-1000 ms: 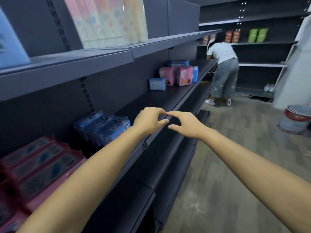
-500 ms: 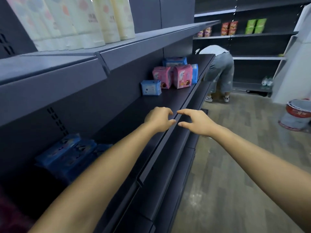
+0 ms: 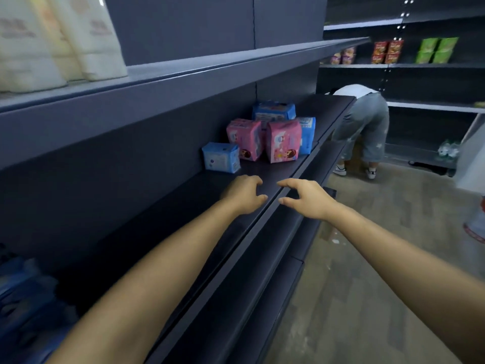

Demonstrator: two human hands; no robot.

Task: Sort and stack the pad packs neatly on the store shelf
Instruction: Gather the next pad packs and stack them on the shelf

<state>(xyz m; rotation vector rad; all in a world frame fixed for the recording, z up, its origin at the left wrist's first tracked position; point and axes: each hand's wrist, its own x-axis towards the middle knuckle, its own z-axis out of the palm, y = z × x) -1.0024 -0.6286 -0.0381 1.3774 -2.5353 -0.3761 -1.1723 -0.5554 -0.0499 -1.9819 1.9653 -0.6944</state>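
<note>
Now I reach both arms toward the pad packs (image 3: 265,137) on the shelf (image 3: 183,206); left hand (image 3: 245,194) and right hand (image 3: 304,199) loosely curled, empty; next I must grip one.

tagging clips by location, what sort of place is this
Most likely a shop aisle being stocked: long dark metal shelves, pink packs and blue packs set out on one, more packaged goods on a far shelf.

both arms outstretched; left hand (image 3: 245,194) and right hand (image 3: 305,199) loosely curled, empty.
</note>
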